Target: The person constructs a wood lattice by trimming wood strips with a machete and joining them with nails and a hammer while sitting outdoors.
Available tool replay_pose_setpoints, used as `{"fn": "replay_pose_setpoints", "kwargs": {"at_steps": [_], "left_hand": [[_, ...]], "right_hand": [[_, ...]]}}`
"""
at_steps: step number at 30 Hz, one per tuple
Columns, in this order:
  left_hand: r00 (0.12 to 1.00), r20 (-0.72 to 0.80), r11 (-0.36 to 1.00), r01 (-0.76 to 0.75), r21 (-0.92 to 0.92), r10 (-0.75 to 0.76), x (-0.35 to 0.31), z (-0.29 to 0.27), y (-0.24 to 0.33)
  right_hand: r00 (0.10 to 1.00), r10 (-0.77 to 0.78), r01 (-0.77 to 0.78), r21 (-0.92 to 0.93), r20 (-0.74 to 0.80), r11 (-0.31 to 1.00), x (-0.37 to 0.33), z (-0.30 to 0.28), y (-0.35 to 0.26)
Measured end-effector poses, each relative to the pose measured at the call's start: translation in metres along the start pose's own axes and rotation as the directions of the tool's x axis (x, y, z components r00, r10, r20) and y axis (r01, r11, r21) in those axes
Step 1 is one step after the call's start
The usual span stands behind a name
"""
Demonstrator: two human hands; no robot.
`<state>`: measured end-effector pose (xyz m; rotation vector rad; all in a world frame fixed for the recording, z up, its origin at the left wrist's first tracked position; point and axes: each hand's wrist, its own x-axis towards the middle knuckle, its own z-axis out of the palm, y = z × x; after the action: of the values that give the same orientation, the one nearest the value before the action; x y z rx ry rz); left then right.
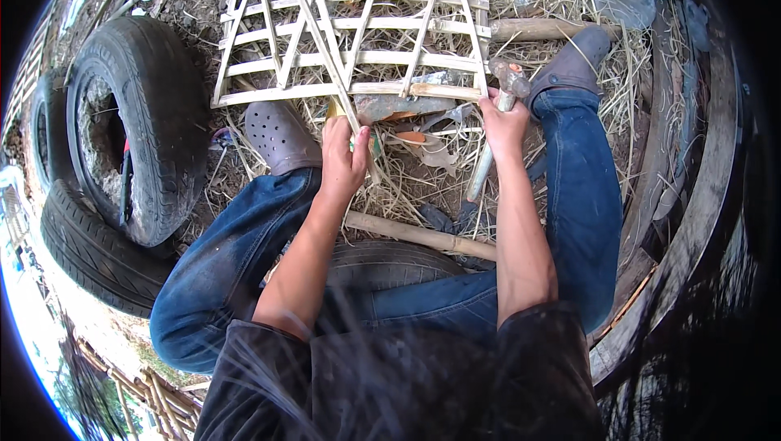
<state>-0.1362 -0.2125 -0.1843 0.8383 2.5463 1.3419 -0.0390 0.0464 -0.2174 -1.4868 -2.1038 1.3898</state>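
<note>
A lattice of pale split-bamboo strips (399,58) spreads across the far middle, its near edge between my two hands. My left hand (343,156) is closed around the lower end of a slanting bamboo strip that sticks out past that edge. Something yellow and green shows beside its fingers, too small to name. In my right hand (506,128) is a hammer (482,174), its worn head up beyond the fingers and its light handle slanting down beside my wrist. The thumb and fingertips of that hand are at the lattice's near right corner.
Old tyres (154,115) are piled at the left, and another tyre (390,264) lies under my bent leg. A bamboo pole (419,233) crosses in front of it. Dry straw (561,2) and leaves litter the soil. Weathered boards (691,221) edge the right side.
</note>
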Motion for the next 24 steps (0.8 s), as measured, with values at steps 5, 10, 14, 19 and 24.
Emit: {"fn": "replay_pose_setpoints", "kwargs": {"at_steps": [5,10,14,19,24], "left_hand": [[0.98,0.069,0.927,0.198,-0.32,-0.186,0.054,0.004,-0.003],[0.977,0.169,0.922,0.183,-0.341,-0.131,0.127,0.031,-0.015],[0.978,0.207,0.963,0.075,-0.26,-0.02,0.133,0.046,-0.02],[0.983,0.169,0.944,0.121,-0.308,-0.071,0.131,0.057,-0.024],[0.986,0.161,0.956,0.093,-0.277,-0.049,0.133,0.055,-0.029]], "right_hand": [[0.998,-0.061,0.06,-0.06,-0.015,0.996,-0.004,0.006,-0.006],[0.998,-0.064,0.066,-0.154,0.015,0.986,-0.007,-0.002,-0.022],[1.0,-0.023,0.024,-0.115,0.003,0.993,-0.006,-0.002,-0.014],[0.998,-0.038,0.046,-0.191,0.043,0.98,-0.004,-0.005,-0.006],[1.0,0.02,-0.017,-0.15,0.022,0.988,-0.008,-0.002,-0.021]]}}
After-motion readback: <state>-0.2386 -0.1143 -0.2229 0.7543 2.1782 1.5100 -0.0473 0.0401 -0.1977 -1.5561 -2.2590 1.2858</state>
